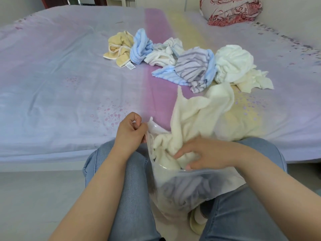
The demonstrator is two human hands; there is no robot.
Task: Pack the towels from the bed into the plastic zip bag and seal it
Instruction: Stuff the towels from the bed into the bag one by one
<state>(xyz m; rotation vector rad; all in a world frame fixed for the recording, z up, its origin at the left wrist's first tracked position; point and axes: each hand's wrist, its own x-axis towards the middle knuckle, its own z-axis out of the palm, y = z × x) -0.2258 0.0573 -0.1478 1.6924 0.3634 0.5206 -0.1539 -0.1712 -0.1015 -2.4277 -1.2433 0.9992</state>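
Person sits at near edge of bed point(52, 80), bag point(187, 186) on lap between knees, mouth open. Left hand point(129, 133) pinches bag rim at left, fingers closed on plastic. Right hand point(199, 153) grips cream towel point(196, 110), fingers curled around it, pushing its lower end into bag mouth; rest of towel trails up onto bed. Striped grey cloth shows through bag wall. Far on bed: yellow towel point(119, 47), blue towel point(139, 46), white towel point(232, 63), striped towel point(192, 66) in a loose row. Pillow point(232, 9) far right.
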